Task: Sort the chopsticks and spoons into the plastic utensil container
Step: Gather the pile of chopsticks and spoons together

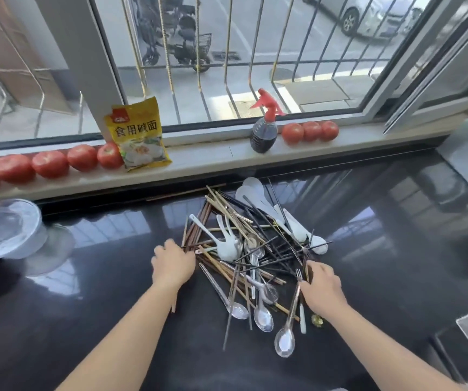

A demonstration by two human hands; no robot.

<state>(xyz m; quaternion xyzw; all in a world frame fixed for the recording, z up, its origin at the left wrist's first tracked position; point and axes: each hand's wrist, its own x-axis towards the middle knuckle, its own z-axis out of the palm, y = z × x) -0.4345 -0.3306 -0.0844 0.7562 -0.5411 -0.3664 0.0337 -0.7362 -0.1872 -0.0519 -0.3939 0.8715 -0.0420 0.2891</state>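
Sorting had barely begun: the tangled pile of wooden and black chopsticks with white and clear plastic spoons (pixel 244 249) covered the dark glossy counter (pixel 382 249) at frame centre; the left hand (pixel 172 263) gripped brown chopsticks, the right hand's (pixel 321 286) grip unclear.

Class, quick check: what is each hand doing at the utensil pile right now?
Left hand: fingers curled onto the brown chopsticks at the pile's left edge; a firm grip cannot be told.
Right hand: knuckles up, fingers at the pile's right edge; hold cannot be told.
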